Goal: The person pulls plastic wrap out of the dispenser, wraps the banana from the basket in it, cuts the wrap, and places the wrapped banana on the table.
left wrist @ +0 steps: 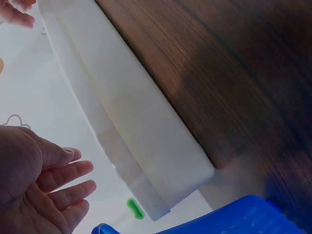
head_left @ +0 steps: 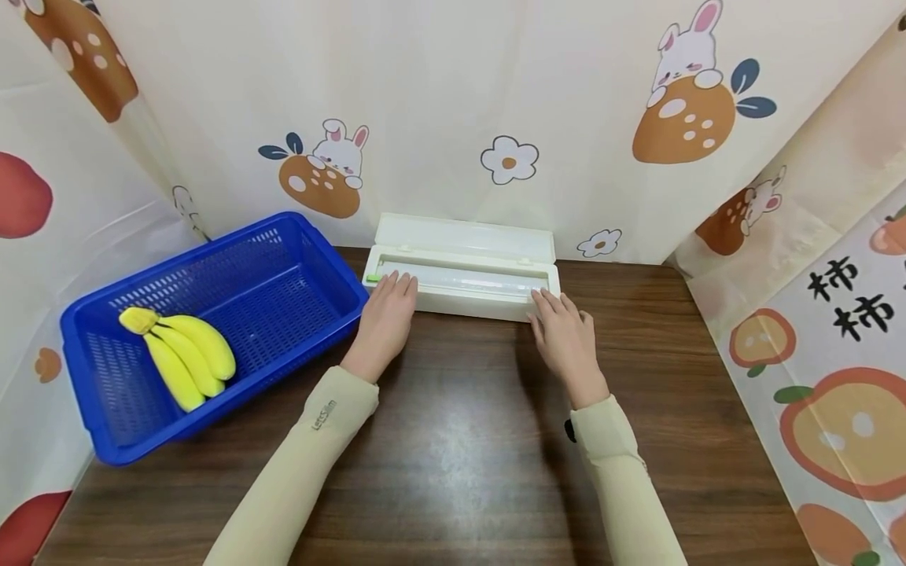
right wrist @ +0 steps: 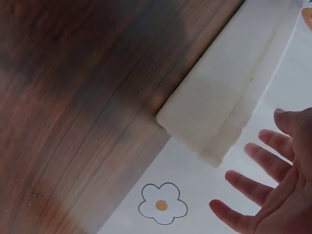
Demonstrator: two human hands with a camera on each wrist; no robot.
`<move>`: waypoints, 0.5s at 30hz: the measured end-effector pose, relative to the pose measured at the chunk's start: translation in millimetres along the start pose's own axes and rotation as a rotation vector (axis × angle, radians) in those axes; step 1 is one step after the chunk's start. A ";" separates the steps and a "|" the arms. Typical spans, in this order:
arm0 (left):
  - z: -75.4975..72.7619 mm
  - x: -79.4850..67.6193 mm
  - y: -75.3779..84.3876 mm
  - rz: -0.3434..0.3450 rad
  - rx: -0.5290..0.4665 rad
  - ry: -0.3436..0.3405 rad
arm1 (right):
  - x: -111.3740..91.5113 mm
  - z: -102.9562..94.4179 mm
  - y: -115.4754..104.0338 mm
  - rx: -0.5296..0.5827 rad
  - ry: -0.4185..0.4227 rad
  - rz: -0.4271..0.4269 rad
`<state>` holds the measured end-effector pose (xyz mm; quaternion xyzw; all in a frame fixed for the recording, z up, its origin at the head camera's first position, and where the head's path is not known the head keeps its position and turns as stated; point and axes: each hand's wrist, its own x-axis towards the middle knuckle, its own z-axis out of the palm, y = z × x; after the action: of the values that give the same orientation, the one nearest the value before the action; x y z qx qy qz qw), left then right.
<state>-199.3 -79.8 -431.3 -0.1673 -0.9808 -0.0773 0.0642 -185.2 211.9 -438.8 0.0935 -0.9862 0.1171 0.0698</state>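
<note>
A white cling film dispenser box [head_left: 470,304] stands at the back of the table, its lid [head_left: 463,236] raised against the curtain. Inside lies a roll of clear film [head_left: 467,281], and a small green slider [head_left: 373,277] shows at the left end. My left hand [head_left: 389,314] hovers over the box's left front corner, fingers extended. At the right front corner is my right hand [head_left: 566,334], fingers spread and loosely bent. Both wrist views show the left palm [left wrist: 34,180] and right palm [right wrist: 287,180] holding nothing, a little apart from the box.
To the left stands a blue plastic basket [head_left: 297,291] with a bunch of yellow bananas [head_left: 187,358] in it. Its right edge comes close to the box's left end. A patterned curtain [head_left: 439,118] hangs behind the brown wooden table [head_left: 453,456].
</note>
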 end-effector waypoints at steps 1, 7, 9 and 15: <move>0.6 2.2 -0.7 0.001 -0.003 -0.004 | 2.7 0.5 0.7 0.004 0.001 -0.006; 4.9 13.3 -2.6 0.015 0.008 -0.066 | 13.4 4.1 7.2 0.022 -0.003 -0.020; 6.2 16.0 -3.1 0.012 0.011 -0.082 | 16.6 6.3 8.7 0.018 0.008 -0.034; 9.2 23.0 -6.2 -0.003 0.021 -0.106 | 26.8 13.2 7.7 0.014 0.066 -0.085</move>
<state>-223.8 -76.7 -437.6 -0.1687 -0.9838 -0.0581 0.0139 -214.3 211.5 -448.9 0.1318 -0.9777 0.1238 0.1067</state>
